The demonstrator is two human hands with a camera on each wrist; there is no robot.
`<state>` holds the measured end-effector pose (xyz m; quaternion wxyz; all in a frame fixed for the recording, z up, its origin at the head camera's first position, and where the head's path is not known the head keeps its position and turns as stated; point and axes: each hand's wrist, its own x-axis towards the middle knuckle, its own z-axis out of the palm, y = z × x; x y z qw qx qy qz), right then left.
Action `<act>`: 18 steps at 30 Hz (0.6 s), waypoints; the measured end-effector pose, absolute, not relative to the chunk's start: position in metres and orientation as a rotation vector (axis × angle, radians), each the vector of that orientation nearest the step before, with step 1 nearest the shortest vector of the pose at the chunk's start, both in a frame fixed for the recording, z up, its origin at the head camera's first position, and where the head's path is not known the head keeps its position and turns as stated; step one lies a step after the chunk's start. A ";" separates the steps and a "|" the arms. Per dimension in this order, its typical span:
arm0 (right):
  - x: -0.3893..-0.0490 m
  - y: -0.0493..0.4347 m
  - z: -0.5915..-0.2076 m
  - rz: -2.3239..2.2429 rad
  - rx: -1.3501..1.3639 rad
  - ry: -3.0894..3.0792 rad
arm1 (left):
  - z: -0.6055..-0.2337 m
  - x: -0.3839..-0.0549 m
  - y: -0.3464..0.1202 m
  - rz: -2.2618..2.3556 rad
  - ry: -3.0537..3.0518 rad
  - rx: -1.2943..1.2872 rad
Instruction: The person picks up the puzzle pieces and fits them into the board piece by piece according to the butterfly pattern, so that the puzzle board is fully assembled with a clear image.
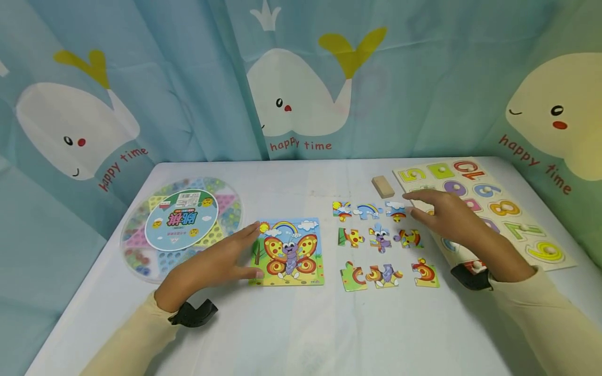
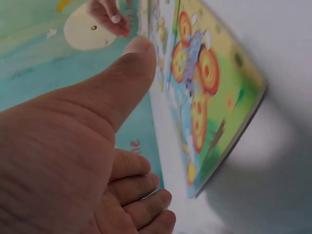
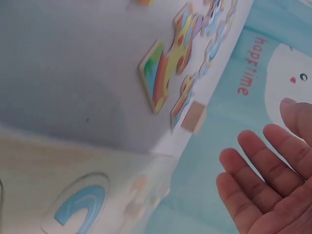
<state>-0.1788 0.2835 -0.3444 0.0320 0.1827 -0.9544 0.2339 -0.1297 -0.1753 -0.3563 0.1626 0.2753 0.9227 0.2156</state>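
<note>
A square butterfly picture board (image 1: pixel 308 271) lies flat, left of centre on the white table. My left hand (image 1: pixel 218 261) hovers at its left edge with the thumb spread from the fingers; in the left wrist view a gap shows between the hand and the board (image 2: pixel 229 97). To the right, several loose jigsaw pieces (image 1: pixel 385 275) of a butterfly picture lie spread in three rows. My right hand (image 1: pixel 447 211) is beside the top-right jigsaw piece (image 1: pixel 396 210), thumb and fingers apart. In the right wrist view its palm (image 3: pixel 278 195) holds nothing.
A round Chinese checkers set (image 1: pixel 181 224) stands at the left. A wooden number board (image 1: pixel 512 230) lies at the right, partly under my right arm. A small wooden block (image 1: pixel 383 186) sits behind the pieces. A whale-print curtain (image 1: pixel 301 94) hangs along the table's back edge.
</note>
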 end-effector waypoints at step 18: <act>-0.155 0.252 -0.348 0.780 0.845 -2.825 | -0.380 -0.107 -0.166 0.575 2.666 0.697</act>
